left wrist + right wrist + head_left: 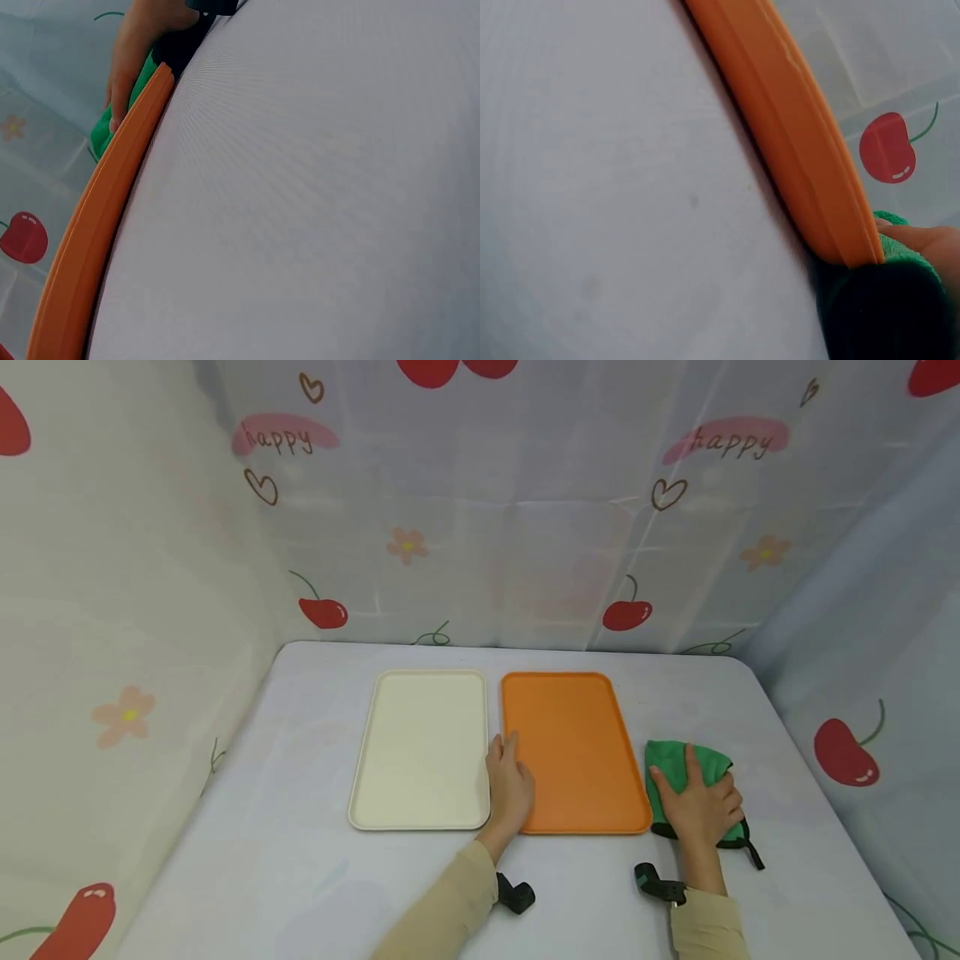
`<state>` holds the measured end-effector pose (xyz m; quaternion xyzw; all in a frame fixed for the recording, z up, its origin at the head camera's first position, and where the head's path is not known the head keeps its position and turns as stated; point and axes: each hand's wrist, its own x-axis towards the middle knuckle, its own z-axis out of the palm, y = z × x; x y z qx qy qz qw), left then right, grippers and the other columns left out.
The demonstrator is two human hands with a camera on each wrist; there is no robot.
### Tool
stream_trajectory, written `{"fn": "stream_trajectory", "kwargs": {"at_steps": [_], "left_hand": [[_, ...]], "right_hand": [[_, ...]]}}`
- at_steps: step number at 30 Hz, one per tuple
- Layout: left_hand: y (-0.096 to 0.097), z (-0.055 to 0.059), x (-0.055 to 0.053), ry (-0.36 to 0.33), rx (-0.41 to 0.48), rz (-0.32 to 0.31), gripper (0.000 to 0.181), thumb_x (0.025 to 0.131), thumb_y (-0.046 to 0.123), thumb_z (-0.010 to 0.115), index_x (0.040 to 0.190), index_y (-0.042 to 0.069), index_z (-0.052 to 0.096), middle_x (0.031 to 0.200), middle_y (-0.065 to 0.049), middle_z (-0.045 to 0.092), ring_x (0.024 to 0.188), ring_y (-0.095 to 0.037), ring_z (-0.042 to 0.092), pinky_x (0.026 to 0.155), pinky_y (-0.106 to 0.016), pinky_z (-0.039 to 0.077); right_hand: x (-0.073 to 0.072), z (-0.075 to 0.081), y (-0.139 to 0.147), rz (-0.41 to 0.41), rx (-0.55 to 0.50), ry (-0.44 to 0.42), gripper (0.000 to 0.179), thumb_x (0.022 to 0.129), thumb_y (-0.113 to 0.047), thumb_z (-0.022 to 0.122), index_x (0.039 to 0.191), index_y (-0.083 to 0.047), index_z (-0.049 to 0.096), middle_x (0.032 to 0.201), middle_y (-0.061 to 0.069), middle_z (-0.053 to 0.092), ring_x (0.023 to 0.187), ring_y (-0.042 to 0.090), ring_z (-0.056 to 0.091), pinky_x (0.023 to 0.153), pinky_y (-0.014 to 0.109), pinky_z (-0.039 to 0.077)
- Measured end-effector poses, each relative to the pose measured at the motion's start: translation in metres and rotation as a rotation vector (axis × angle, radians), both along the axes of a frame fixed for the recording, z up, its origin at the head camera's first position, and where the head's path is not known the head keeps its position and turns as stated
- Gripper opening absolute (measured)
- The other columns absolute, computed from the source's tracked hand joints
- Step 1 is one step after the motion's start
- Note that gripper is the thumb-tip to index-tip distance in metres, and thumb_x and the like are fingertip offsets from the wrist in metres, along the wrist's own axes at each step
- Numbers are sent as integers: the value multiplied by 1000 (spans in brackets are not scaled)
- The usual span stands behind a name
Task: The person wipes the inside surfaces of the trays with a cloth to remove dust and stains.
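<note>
An orange tray (570, 752) lies flat on the table, with a cream tray (423, 752) close along its left side. My left hand (510, 789) rests at the orange tray's left edge, fingers extended forward between the two trays. To the right, my right hand (701, 810) lies with spread fingers on top of a folded green cloth (662, 760) that has black edging and a short black strap. The cloth sits against the tray's near right corner. In the right wrist view, the tray's side (795, 135) runs down to the cloth (911, 255).
The white-covered table (300, 877) has rounded far corners. A pale curtain (517, 527) with cherries and flowers encloses it at the back and both sides. Black wrist-worn devices sit at both wrists, the left one (516, 893) low over the table.
</note>
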<state>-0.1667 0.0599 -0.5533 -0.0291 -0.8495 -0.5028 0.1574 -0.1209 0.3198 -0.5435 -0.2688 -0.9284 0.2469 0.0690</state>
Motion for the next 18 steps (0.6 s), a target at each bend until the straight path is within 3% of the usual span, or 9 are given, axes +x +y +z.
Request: {"fn": "stream_trajectory", "kwargs": {"at_steps": [7,14,18], "left_hand": [[3,-5,-6,89,-147,66,53,77,-19,54,125,0,61,124,-27,58,111,-40,52,95,-47,49],[0,-3,-9,101,-90,94,55,75,-21,52,125,0,63,118,-19,66,108,-37,61,90,-45,53],[-1,0,-10,78,-10,126,58,76,-21,49,128,1,62,123,-15,67,114,-31,64,90,-44,55]], "right_hand": [[0,0,-1,-17,8,27,79,93,-61,51,157,-27,20,144,47,16,127,62,18,97,70,15],[-2,-1,-5,-50,15,46,86,87,-65,57,156,-27,24,143,46,21,127,60,20,99,69,14],[-3,-2,-7,-65,17,68,78,90,-55,60,155,-25,29,140,46,25,127,60,22,103,69,12]]}}
